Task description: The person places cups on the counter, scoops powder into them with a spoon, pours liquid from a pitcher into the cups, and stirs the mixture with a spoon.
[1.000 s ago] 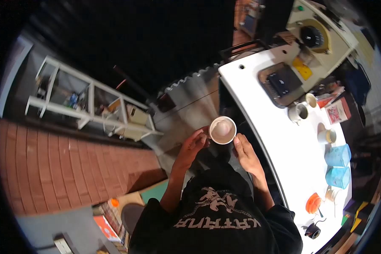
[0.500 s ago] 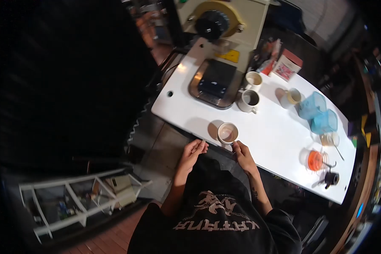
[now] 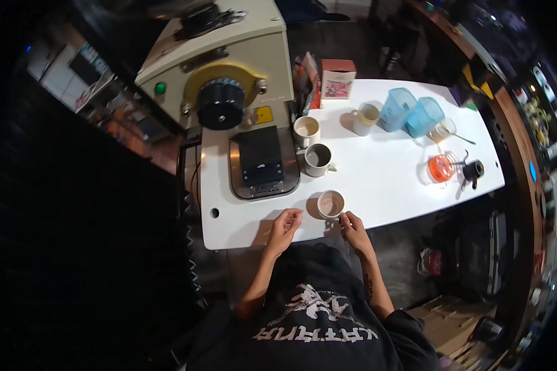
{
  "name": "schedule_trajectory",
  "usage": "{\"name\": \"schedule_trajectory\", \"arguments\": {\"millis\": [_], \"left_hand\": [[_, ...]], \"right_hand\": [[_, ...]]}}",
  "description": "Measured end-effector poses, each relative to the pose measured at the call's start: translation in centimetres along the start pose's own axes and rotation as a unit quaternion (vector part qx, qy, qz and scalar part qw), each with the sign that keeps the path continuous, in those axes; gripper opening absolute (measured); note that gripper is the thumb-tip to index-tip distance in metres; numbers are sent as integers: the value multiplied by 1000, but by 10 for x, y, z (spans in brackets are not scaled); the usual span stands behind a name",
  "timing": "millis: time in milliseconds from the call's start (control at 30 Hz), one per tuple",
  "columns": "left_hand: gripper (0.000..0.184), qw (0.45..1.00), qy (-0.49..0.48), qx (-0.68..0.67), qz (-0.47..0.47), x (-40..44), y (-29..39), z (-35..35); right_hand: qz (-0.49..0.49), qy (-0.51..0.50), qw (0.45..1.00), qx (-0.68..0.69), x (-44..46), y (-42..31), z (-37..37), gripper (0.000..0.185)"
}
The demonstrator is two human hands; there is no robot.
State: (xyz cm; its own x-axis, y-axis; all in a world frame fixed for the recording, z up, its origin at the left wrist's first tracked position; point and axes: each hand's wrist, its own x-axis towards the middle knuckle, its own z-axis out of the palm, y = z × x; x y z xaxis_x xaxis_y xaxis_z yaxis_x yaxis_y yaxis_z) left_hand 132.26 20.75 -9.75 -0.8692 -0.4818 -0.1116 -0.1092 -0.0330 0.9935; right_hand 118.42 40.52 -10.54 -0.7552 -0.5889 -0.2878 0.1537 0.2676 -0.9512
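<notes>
A white mug (image 3: 329, 212) stands near the front edge of the table, its inside pale and pinkish. My right hand (image 3: 355, 233) is closed at the mug's near right side, fingers around its handle. To the left of the mug, my left hand (image 3: 284, 229) hovers by the table edge, fingers curled together and apart from the mug. Nothing shows in it. Behind stand a mug with a dark inside (image 3: 318, 161) and another light mug (image 3: 306, 131), both right of a scale (image 3: 261, 162) on a metal tray.
A large cream machine (image 3: 254, 68) with a black knob rises at the back left. A red and white box (image 3: 338, 80), a mug (image 3: 365, 119), blue plastic containers (image 3: 398, 111), a glass with a spoon (image 3: 441, 131), an orange jar (image 3: 440, 167) and a black piece (image 3: 473, 170) sit on the white table (image 3: 377, 185).
My view has turned and shifted, so the table lies more level and more of the machine shows. My right hand stays at the mug; my left hand is now over the table's edge.
</notes>
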Motion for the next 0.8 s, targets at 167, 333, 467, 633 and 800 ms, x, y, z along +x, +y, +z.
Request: {"name": "schedule_trajectory", "arguments": {"millis": [167,333,467,633,800], "left_hand": [[34,995,6,67,71,51,18,12],[59,964,27,200,172,93,48,35],[87,942,76,265,192,119,40,55],[112,932,146,306,131,157,46,70],[123,933,173,309,61,184,52,80]], "right_hand": [[15,77,997,20,-18,1,-15,37],[42,130,989,50,-21,-10,-38,34],[42,136,989,39,-9,-7,-65,35],[33,95,994,-40,19,0,-102,36],[-5,64,994,-88,33,0,-124,35]]}}
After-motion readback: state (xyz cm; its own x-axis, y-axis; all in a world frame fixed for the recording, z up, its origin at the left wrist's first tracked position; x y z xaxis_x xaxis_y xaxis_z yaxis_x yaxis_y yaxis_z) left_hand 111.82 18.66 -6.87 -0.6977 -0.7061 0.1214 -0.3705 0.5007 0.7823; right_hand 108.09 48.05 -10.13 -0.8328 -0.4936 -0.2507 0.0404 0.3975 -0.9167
